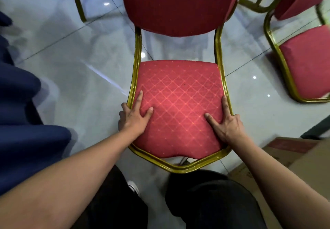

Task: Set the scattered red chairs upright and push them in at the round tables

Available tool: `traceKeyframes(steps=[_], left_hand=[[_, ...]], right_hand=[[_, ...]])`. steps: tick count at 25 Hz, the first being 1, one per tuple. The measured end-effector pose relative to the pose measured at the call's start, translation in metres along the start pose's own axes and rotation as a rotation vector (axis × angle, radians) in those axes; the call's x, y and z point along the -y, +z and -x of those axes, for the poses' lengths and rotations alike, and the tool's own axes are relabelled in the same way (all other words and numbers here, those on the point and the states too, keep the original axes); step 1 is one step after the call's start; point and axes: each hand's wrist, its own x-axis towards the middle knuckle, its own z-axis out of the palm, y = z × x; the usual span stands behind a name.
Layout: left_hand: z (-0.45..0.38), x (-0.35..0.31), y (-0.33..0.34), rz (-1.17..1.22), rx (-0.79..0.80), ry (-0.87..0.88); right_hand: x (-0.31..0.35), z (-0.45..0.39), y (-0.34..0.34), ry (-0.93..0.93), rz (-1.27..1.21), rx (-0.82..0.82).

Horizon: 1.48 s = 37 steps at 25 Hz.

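Chair: the red chair [178,100] stood upright on the pale tiled floor [75,79], straight in front of the person, its backrest on the far side of the seat.
Seat: red cloth with a fine diamond grid and small dots, brighter than the darker, dotted backrest; its near edge dipped in the middle.
Frame: a gold metal tube ran around the seat and rose on both sides to carry the backrest; at the near edge it stood clear of the cushion, and floor showed through the gap.
Left hand: the left hand [134,116] held the chair's left seat edge, forefinger and thumb lying on the cloth, the other fingers curled down over the gold tube.
Right hand: the right hand [226,123] held the chair's right seat edge the same way, thumb and forefinger spread on the cloth, the rest hooked over the frame.
Right of the chair: a second red chair [307,64] stood near, with a strip of bare floor between the two.
Left of the chair: dark blue cloth [23,121] hung well apart from it, with open floor between.
Near right of the chair: a cardboard box [294,159] lay close to the seat's near right corner.
Beyond the chair: gold legs of other chairs stood past the backrest.
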Motion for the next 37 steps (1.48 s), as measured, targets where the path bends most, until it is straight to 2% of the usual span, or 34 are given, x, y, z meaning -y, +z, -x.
traceKeyframes(steps=[9, 15, 19, 22, 25, 28, 30, 32, 35, 37], left_hand=[[0.105, -0.02, -0.167, -0.096, 0.04, -0.049], [0.166, -0.04, -0.266, -0.156, 0.065, -0.098], [0.195, -0.054, -0.312, -0.131, 0.151, -0.096], [0.226, -0.065, -0.337, -0.13, 0.138, 0.012], [0.274, -0.077, -0.354, -0.026, 0.047, 0.308], [0.289, -0.086, -0.356, -0.042, -0.047, 0.431], [0.281, -0.094, -0.355, -0.057, -0.173, 0.42], [0.27, -0.102, -0.356, -0.003, -0.314, 0.4], [0.253, -0.113, -0.365, 0.026, -0.441, 0.402], [0.246, -0.123, -0.378, 0.05, -0.475, 0.401]], right_hand=[[0.082, 0.117, -0.12, 0.062, 0.109, 0.067], [0.14, 0.178, -0.205, 0.152, 0.18, 0.198], [0.164, 0.198, -0.254, 0.198, 0.23, 0.294], [0.176, 0.196, -0.278, 0.243, 0.217, 0.351], [0.189, 0.192, -0.297, 0.247, 0.202, 0.352], [0.199, 0.187, -0.322, 0.165, 0.144, 0.314], [0.2, 0.185, -0.335, 0.113, 0.081, 0.313], [0.195, 0.192, -0.343, 0.023, 0.015, 0.22], [0.191, 0.218, -0.348, -0.333, -0.084, -0.135], [0.2, 0.237, -0.346, -0.618, -0.059, -0.26]])
